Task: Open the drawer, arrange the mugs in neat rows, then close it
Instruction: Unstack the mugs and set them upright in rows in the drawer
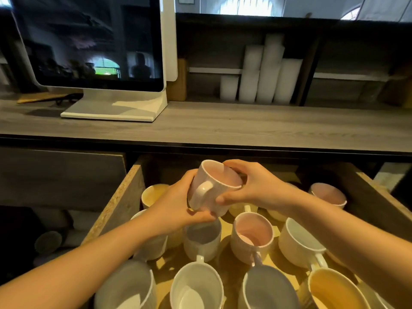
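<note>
The wooden drawer (124, 204) is pulled out below the counter and holds several mugs. A white mug with a pink inside (211, 186) is lifted above the others, tilted, its handle toward me. My left hand (176, 206) grips its side and base. My right hand (252, 186) holds its rim and far side. Below stand a pink-lined mug (253, 236), a grey-lined mug (201, 238), a white mug (299, 239), a yellow-lined mug (152, 194) at the back left and a pink-lined mug (328, 195) at the back right. My arms hide parts of some mugs.
A grey wooden counter (223, 123) runs above the drawer, with a white-stand monitor (93, 45) on its left. Stacks of white cups (263, 72) stand on the shelf behind. A closed panel (60, 177) lies left of the drawer.
</note>
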`<state>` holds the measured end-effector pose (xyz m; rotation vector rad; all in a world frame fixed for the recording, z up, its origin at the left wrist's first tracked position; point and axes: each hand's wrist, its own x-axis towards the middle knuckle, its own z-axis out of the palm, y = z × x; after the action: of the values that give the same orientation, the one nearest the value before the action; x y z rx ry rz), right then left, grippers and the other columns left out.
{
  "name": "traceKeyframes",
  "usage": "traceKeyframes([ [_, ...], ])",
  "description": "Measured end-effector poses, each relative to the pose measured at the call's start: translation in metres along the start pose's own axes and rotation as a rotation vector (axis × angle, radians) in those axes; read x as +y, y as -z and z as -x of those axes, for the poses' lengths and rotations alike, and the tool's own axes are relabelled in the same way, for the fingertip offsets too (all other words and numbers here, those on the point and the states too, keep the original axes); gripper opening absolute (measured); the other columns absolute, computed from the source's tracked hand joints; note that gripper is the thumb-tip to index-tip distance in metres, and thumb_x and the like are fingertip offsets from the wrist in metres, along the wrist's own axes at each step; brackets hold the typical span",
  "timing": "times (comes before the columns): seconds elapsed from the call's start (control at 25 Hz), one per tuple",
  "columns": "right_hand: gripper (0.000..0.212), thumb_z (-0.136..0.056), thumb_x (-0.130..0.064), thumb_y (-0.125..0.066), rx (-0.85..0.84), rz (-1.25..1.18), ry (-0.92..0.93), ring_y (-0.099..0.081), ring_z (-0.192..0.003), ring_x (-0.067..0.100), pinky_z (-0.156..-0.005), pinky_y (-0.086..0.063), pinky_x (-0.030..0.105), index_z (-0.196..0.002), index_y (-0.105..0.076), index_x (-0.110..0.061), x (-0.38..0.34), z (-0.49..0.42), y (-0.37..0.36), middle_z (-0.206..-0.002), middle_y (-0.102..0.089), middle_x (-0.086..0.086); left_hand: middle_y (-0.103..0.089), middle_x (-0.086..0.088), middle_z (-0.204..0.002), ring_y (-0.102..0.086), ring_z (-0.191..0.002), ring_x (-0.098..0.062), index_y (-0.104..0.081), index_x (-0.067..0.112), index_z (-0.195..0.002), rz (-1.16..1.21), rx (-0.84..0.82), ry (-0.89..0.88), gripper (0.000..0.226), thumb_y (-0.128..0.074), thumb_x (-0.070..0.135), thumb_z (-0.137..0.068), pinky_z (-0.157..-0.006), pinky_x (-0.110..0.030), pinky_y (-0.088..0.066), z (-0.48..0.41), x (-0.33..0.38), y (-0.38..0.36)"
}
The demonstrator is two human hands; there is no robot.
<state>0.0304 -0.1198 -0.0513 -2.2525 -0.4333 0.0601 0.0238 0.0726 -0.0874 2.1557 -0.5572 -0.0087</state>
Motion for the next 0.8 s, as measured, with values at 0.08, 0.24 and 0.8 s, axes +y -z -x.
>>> traceKeyframes([
  [0.08,0.058,-0.070,-0.034,-0.080,-0.040,-0.039,0.004,-0.056,-0.096,0.005,-0.068,-0.052,0.011,-0.118,-0.047,-0.034,-0.001,0.005,0.003,-0.103,-0.054,-0.019,-0.051,0.014,-0.123,-0.054,-0.110,-0.009,-0.034,0.039,-0.126,-0.033,0.070,-0.007,0.078,-0.082,0.036,-0.064,-0.091,-0.028,-0.051,0.001,0.003,-0.003],
  [0.24,0.040,-0.075,-0.046,-0.065,-0.213,-0.146,-0.059,-0.060,-0.097,0.007,-0.071,-0.055,0.013,-0.111,-0.050,-0.040,-0.007,0.007,0.015,-0.107,-0.058,-0.015,-0.054,0.012,-0.118,-0.055,-0.105,-0.009,-0.040,0.033,-0.129,-0.135,0.162,-0.021,0.077,-0.081,0.040,-0.063,-0.088,-0.027,-0.051,0.002,0.010,-0.004],
  [0.8,0.048,-0.078,-0.046,-0.067,-0.167,-0.104,-0.311,-0.070,-0.088,0.018,-0.069,-0.059,0.023,-0.115,-0.060,-0.016,-0.009,-0.017,0.013,-0.105,-0.066,0.002,-0.047,0.010,-0.130,-0.047,-0.118,-0.012,-0.033,0.034,-0.134,-0.299,0.075,0.023,0.083,-0.079,0.045,-0.065,-0.098,-0.037,-0.048,-0.004,0.007,-0.001],
])
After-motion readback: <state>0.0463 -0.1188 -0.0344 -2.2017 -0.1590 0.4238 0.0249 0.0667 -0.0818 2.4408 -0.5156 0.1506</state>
